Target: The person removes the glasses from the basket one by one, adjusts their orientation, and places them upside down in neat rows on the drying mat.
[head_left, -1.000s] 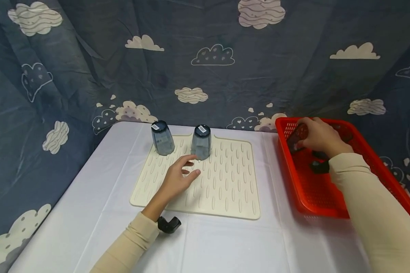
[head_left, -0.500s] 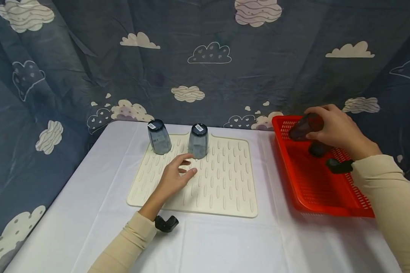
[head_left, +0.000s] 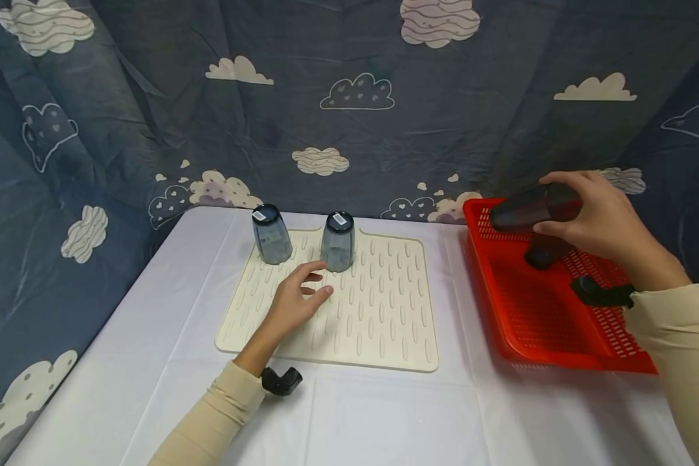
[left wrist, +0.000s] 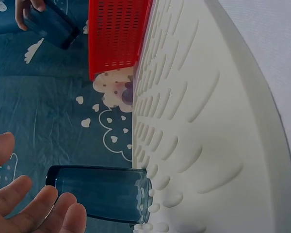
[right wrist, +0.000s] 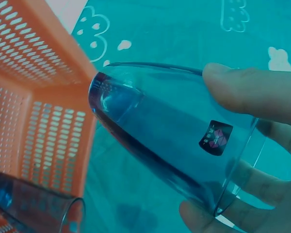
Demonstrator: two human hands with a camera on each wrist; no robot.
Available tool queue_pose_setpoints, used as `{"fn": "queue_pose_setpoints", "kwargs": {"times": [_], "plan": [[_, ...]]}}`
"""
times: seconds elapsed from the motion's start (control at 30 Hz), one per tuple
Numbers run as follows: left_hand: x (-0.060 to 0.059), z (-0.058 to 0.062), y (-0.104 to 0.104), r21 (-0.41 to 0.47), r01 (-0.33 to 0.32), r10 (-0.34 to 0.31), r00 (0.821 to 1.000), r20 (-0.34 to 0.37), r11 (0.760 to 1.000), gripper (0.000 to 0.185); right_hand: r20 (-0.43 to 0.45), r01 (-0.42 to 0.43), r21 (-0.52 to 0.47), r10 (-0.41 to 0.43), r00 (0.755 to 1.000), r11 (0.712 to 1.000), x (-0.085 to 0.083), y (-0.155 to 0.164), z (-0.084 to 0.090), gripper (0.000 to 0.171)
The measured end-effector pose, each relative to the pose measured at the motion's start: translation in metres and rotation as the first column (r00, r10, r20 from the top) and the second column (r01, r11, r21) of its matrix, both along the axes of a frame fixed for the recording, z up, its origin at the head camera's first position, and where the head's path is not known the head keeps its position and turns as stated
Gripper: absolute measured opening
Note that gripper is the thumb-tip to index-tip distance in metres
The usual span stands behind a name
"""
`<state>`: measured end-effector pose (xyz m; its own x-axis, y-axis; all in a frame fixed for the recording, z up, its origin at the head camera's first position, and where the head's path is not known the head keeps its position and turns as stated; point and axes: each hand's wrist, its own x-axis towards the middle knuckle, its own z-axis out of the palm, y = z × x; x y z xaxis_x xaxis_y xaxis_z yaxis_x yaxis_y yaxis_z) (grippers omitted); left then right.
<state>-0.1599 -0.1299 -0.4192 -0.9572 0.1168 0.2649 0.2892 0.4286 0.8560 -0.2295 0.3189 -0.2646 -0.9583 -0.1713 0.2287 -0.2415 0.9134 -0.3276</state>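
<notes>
My right hand [head_left: 617, 230] grips a dark tinted drinking glass [head_left: 521, 210] near its rim, holding it tilted nearly sideways above the red basket [head_left: 501, 317]. In the right wrist view, the glass [right wrist: 155, 126] bears a small dark label, and its base points away from the palm. Over the cream ridged mat [head_left: 378, 317], my left hand [head_left: 291, 304] holds nothing, its fingers relaxed. Its fingertips overlap the nearer upside-down glass [head_left: 339, 243] in view; contact cannot be told. Another upside-down glass [head_left: 274, 236] stands to its left on the mat.
Inside the basket lies another dark glass [head_left: 544, 251], seen also as a glass [right wrist: 39, 206] in the right wrist view. A white cloth [head_left: 378, 421] covers the table. Behind hangs a dark curtain [head_left: 303, 52] with a cloud print.
My right hand has lifted the glass up out of the basket and moved right, tilting it. The left hand has stayed nearly still. The head view has shifted slightly.
</notes>
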Motion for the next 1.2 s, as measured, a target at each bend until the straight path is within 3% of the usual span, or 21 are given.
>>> {"fn": "queue_pose_setpoints", "kwargs": {"times": [0.3,0.47,0.83,1.2], "plan": [[0.000,0.001,-0.001,0.013,-0.006,0.006,1.000,0.009,1.000,0.049,-0.042,-0.015,-0.092,0.011,0.999,0.996,0.012,-0.012,0.008,0.078],[0.000,0.001,-0.002,0.008,-0.012,0.011,1.000,0.006,1.000,0.049,-0.090,-0.066,-0.145,0.053,0.995,0.987,0.021,-0.025,0.013,0.077],[0.000,-0.001,-0.006,0.015,-0.021,0.021,1.000,-0.008,1.000,0.049,-0.147,-0.120,-0.173,0.095,0.985,0.978,0.029,-0.044,0.011,0.077],[-0.002,0.000,-0.009,0.066,-0.031,0.031,0.999,0.014,0.997,0.050,-0.103,-0.158,-0.290,0.133,0.986,0.944,0.032,-0.072,0.003,0.076]]}}
